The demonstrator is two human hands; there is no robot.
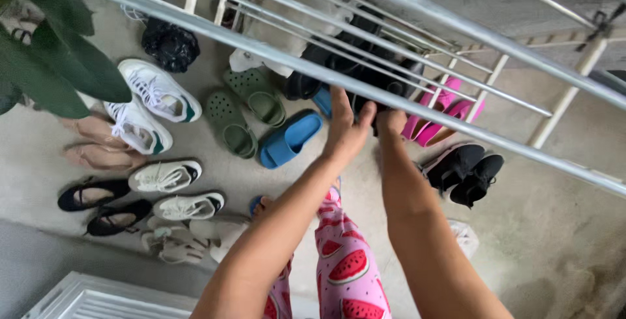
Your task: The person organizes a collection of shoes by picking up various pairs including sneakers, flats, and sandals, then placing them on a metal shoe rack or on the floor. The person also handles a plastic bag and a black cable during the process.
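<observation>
Both arms stretched fwd. Left hand [345, 130] & right hand [390, 122]: fingers curled on dark garment [365, 65], draped over drying-rack rail [456, 123].

garment: dark, pretty much black cloth [365, 78] draped over the thin metal rails of the drying rack [417, 6], hanging in folds

spread: runs across about 3 or 4 rails, bunched rather than flat, lower edge sagging under the nearest thick bar

where: upper middle of the view, right above the green clogs and blue slides on the floor

contact: left hand [345, 130] and right hand [391, 122] both up at its lower edge, fingers [365, 116] touching the cloth
</observation>
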